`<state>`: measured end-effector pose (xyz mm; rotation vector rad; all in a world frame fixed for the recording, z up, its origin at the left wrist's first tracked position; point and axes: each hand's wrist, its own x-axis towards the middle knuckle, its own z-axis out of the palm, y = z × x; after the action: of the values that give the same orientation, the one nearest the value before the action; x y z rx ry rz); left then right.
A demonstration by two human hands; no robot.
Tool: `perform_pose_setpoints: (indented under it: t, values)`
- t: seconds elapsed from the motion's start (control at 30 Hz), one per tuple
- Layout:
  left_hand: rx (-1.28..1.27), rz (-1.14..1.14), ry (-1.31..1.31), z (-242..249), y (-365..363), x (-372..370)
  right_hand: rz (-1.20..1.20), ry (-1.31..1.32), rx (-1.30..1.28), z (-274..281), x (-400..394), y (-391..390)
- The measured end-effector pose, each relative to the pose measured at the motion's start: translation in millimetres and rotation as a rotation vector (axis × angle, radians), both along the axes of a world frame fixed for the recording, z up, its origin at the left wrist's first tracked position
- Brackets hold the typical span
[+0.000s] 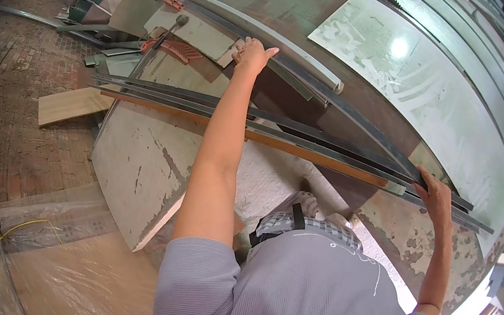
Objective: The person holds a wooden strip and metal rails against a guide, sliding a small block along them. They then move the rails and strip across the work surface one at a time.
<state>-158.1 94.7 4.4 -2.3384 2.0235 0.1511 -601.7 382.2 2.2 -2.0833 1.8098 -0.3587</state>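
Observation:
Several long dark metal bars lie across the work surface, running from upper left to lower right. My left hand is stretched forward over one dark bar, its fingers apart and the thumb pointing right. At the right ends of the bars, my right hand has its fingers wrapped round the end of that same bar. Beyond it lies a curved-looking light metal bar. An orange-brown strip runs along the near side of the bundle.
A pale sheet lies at the right. Red clamp-like pieces and a small hammer-like tool are at the upper left. A wooden board juts out over the brick floor. Plastic-wrapped material is at lower left.

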Motion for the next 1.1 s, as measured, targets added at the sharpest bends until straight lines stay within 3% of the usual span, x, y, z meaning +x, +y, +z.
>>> perform_pose_setpoints:
  t: [0.53,1.1]
  values:
    - [-0.094,-0.068,0.026,-1.5,-11.8,20.3,-0.03,0.015,-0.04,3.7,23.9,-5.5]
    - [0.0,0.025,0.082,5.8,-45.7,53.0,-0.021,-0.042,-0.019,2.9,64.1,-36.8]
